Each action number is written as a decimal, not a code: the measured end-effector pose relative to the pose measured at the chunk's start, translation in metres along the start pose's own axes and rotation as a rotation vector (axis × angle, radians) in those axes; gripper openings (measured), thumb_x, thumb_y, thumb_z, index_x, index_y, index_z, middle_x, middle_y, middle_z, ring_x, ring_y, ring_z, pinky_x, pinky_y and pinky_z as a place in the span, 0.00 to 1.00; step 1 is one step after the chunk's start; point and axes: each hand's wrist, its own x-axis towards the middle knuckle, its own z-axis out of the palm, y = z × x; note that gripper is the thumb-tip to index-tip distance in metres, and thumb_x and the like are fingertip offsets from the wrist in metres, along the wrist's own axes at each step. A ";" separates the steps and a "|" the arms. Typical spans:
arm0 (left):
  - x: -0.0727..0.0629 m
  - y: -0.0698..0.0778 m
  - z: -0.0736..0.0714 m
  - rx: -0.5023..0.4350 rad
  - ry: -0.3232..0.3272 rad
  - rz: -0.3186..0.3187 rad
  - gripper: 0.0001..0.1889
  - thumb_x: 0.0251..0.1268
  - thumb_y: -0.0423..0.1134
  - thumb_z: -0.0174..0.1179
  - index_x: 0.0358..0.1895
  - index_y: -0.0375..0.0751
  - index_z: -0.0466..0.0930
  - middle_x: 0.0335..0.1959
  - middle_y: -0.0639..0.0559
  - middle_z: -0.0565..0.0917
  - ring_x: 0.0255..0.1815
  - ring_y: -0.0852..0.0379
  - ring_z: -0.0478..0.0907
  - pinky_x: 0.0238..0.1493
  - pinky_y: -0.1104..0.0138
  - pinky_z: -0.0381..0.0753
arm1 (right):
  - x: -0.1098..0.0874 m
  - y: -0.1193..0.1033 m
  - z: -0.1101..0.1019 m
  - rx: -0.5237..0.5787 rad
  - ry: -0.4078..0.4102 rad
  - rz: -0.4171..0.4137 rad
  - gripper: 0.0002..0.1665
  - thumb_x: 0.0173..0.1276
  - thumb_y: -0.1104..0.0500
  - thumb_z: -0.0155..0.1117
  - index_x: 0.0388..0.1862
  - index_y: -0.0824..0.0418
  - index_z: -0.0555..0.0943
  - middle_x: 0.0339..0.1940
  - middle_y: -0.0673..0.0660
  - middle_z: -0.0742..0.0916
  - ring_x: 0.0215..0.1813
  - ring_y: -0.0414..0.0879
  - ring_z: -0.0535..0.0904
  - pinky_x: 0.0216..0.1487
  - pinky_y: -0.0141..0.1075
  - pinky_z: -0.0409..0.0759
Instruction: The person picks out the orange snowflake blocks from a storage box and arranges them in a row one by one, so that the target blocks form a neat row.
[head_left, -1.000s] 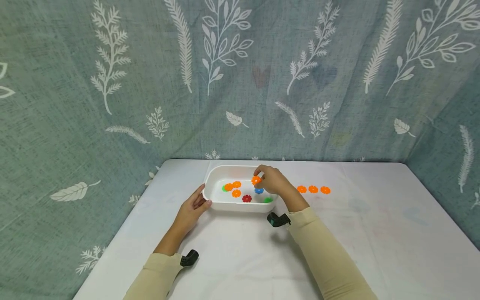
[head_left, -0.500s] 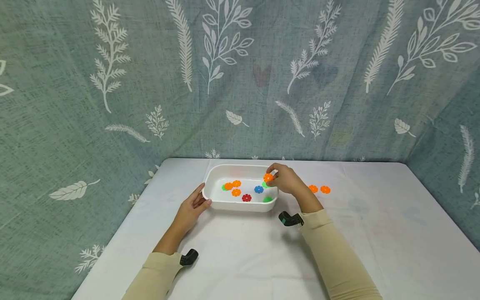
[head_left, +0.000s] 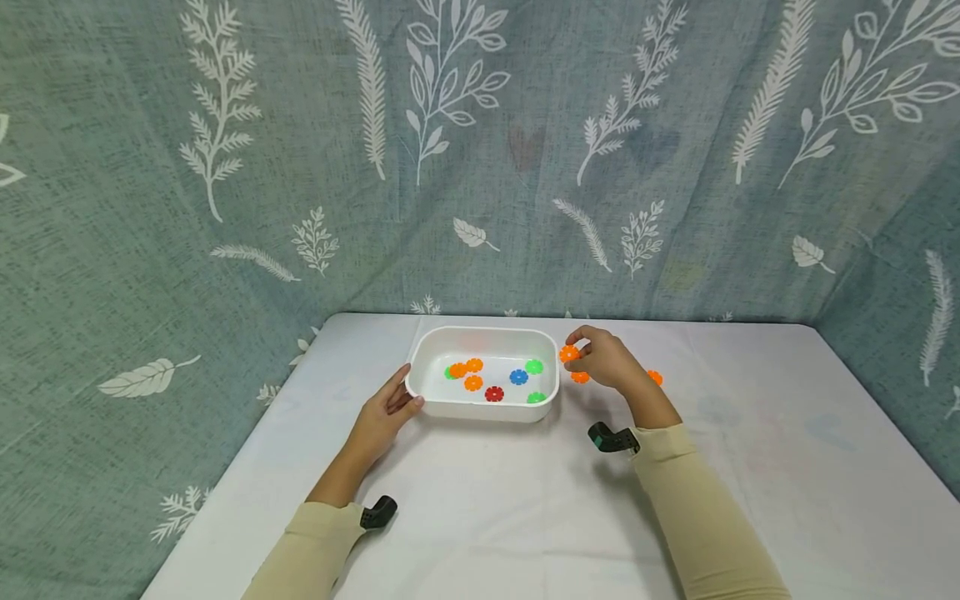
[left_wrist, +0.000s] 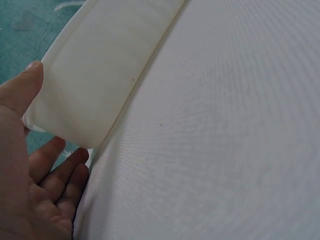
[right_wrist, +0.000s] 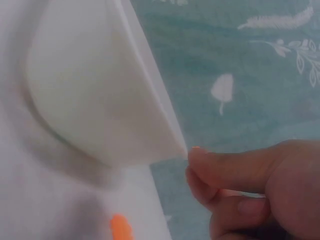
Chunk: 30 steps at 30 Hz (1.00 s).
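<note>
A white plastic tray (head_left: 480, 410) stands on the table, holding several flower-shaped discs: orange ones (head_left: 473, 383), a red one (head_left: 494, 394), a blue one (head_left: 518, 377) and green ones (head_left: 534, 367). At its left end my left hand (head_left: 381, 423) grips the rim, thumb at the near corner; in the left wrist view the lower fingers (left_wrist: 72, 172) stay loose below it. Just outside the right end, my right hand (head_left: 609, 360) pinches an orange disc (head_left: 569, 354) between thumb and fingers. In the right wrist view only a sliver of that disc shows above the fingertips.
On the white-covered table (head_left: 480, 508), orange discs lie right of the tray: one (head_left: 580, 377) under my right hand, another (head_left: 655, 377) partly behind the wrist. A leaf-patterned green curtain (head_left: 525, 167) hangs behind the table's far edge.
My right hand has carried the orange disc rightward, from above the tray's inside to just past its right rim. The left hand and tray keep their place.
</note>
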 end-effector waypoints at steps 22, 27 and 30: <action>0.000 0.000 0.001 -0.019 -0.002 -0.007 0.39 0.64 0.50 0.65 0.76 0.62 0.56 0.68 0.49 0.71 0.66 0.53 0.70 0.64 0.59 0.70 | -0.011 0.068 -0.037 0.017 0.041 0.072 0.26 0.66 0.60 0.67 0.61 0.62 0.73 0.50 0.66 0.80 0.44 0.56 0.78 0.39 0.41 0.78; 0.000 0.000 0.000 -0.034 -0.004 0.013 0.39 0.65 0.48 0.65 0.77 0.59 0.56 0.67 0.48 0.72 0.66 0.51 0.70 0.64 0.59 0.70 | -0.016 0.078 -0.048 -0.007 0.058 0.087 0.26 0.67 0.60 0.66 0.61 0.63 0.72 0.50 0.67 0.79 0.44 0.56 0.77 0.38 0.40 0.78; 0.001 -0.001 -0.001 -0.039 -0.011 0.017 0.40 0.65 0.48 0.65 0.77 0.57 0.55 0.67 0.48 0.72 0.66 0.51 0.70 0.64 0.59 0.70 | -0.019 0.084 -0.054 -0.008 0.061 0.111 0.26 0.67 0.60 0.66 0.62 0.63 0.71 0.51 0.67 0.79 0.44 0.56 0.77 0.39 0.41 0.78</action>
